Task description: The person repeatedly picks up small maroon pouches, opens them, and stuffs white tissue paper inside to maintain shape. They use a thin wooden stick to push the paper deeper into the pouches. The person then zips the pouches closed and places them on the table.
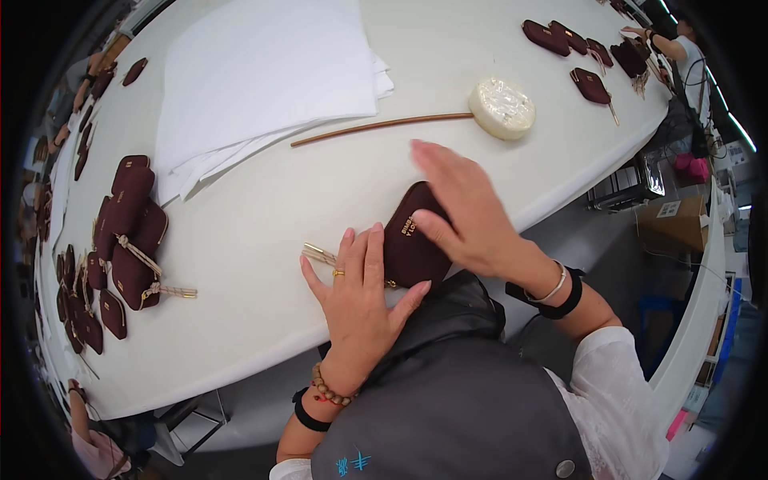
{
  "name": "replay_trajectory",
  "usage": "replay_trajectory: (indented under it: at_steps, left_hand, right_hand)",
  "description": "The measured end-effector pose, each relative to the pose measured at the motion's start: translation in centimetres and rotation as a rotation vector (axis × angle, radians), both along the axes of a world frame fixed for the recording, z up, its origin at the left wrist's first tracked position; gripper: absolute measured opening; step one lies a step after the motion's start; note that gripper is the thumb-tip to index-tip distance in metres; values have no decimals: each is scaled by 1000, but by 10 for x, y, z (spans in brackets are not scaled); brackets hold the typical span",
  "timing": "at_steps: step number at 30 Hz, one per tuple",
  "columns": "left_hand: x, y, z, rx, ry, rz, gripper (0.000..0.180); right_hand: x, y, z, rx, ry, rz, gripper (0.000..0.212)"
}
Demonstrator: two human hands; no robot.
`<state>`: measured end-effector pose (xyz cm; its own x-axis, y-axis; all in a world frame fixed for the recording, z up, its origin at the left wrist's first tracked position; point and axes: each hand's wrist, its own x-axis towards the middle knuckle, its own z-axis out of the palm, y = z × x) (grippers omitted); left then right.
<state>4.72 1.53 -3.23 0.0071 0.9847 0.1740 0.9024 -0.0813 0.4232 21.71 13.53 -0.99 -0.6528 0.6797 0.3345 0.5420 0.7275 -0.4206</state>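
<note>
A dark maroon zip pouch (408, 258) with gold lettering lies at the table's near edge in front of me. My left hand (358, 292) rests beside its left side with fingers stretched out, the fingertips and thumb close to the zip. From under those fingers sticks out a cord with gold tips (318, 254). Over the right part of the pouch is my right hand (472, 210), slightly blurred, its fingers extended and thumb spread across the pouch face. Whether the right palm presses on the pouch I cannot tell.
Maroon pouches (132, 224) with knotted cords pile up at the left; more pouches (590, 84) lie far right. White sheets (264, 80), a thin brown stick (380, 126) and a round wrapped roll (502, 107) lie beyond my hands. Other people work around the table.
</note>
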Motion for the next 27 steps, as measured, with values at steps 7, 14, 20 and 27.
replay_trajectory:
  at_steps: [7,14,20,27]
  left_hand:
    - [-5,3,7,-22,-381,34,82]
    - [-24,7,13,192,-588,-9,42]
    - [-22,10,14,240,-441,-133,43]
    - [-23,5,0,400,-143,-202,26]
  right_hand:
    - [24,6,-3,-870,288,-37,50]
    - [22,3,3,-804,530,187,50]
    - [25,7,-5,-397,258,327,47]
    - [28,-3,-24,95,141,313,44]
